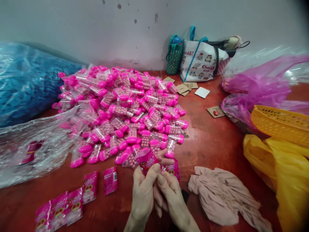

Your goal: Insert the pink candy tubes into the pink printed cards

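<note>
My left hand (144,187) grips a glossy pink printed wrapper (146,159) between thumb and fingers. Close against it, my right hand (172,188) has its thumb and a finger pinched at the wrapper's lower edge, while another finger stretches out above. Behind the right fingers shows a second pink printed wrapper (174,167), partly covered; I cannot tell whether it is held. Just beyond both hands lies a large heap of clear containers (131,133) with bright pink caps, filled with small pale pink balls.
Several wrapped packs (75,206) lie at front left, near a single pack (110,180). Clear plastic (55,154) and a blue bag (29,83) stand left. At right are a crumpled cloth (222,193), yellow bag (289,180), orange basket (282,125) and cardboard pieces (184,88).
</note>
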`<act>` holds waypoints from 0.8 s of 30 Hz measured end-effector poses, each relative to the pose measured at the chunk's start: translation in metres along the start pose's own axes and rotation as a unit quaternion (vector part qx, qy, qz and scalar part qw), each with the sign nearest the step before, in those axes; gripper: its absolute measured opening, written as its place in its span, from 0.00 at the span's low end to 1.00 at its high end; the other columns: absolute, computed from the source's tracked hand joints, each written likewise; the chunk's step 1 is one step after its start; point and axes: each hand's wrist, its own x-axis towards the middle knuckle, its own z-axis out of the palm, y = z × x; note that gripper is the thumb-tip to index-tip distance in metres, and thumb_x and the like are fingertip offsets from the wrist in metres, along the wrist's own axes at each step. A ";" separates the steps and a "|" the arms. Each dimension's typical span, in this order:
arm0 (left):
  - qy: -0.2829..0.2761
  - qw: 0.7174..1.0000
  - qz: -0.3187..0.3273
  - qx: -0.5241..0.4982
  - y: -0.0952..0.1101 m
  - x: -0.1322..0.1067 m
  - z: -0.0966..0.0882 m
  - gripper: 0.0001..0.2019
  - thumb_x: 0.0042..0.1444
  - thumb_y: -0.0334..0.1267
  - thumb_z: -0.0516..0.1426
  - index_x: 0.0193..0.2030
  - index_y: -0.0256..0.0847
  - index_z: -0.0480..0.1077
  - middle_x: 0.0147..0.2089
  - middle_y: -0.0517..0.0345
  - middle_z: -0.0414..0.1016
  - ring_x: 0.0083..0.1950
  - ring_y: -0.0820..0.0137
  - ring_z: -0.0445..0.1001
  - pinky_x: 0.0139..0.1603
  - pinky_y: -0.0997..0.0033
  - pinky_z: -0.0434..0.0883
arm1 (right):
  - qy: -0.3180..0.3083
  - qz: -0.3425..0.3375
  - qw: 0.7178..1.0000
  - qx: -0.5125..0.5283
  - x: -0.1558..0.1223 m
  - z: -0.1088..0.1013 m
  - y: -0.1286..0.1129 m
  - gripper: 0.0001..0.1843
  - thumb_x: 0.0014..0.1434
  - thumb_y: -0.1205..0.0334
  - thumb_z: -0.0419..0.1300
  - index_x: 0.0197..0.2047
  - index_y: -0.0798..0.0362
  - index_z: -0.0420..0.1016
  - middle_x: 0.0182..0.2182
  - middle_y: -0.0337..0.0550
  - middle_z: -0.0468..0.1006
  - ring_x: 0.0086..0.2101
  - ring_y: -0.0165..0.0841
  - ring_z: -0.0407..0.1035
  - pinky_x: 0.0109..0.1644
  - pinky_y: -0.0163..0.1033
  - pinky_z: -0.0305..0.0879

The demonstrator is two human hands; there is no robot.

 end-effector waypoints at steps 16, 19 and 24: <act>0.021 0.990 -0.023 -0.139 -0.002 0.013 -0.015 0.17 0.34 0.43 0.68 0.23 0.36 0.66 0.15 0.67 0.66 0.16 0.82 0.64 0.17 0.86 0.64 | 0.041 -0.001 0.999 0.019 0.001 0.016 0.002 0.21 0.58 0.43 0.50 0.31 0.53 0.62 0.08 0.23 0.54 0.06 0.19 0.43 0.08 0.25 0.47; 0.042 0.995 -0.003 -0.092 -0.001 0.012 -0.013 0.14 0.38 0.41 0.66 0.24 0.36 0.67 0.17 0.66 0.68 0.17 0.82 0.65 0.18 0.86 0.65 | 0.036 0.006 0.999 0.024 0.002 0.016 0.003 0.20 0.57 0.43 0.51 0.30 0.53 0.62 0.08 0.24 0.56 0.06 0.19 0.46 0.08 0.25 0.49; -0.047 0.999 -0.007 0.010 -0.003 0.011 -0.009 0.08 0.47 0.39 0.61 0.29 0.36 0.71 0.20 0.59 0.73 0.18 0.75 0.70 0.14 0.83 0.63 | 0.104 -0.054 0.990 -0.075 0.002 0.016 0.002 0.19 0.56 0.44 0.53 0.29 0.54 0.65 0.09 0.26 0.55 0.08 0.20 0.50 0.10 0.26 0.47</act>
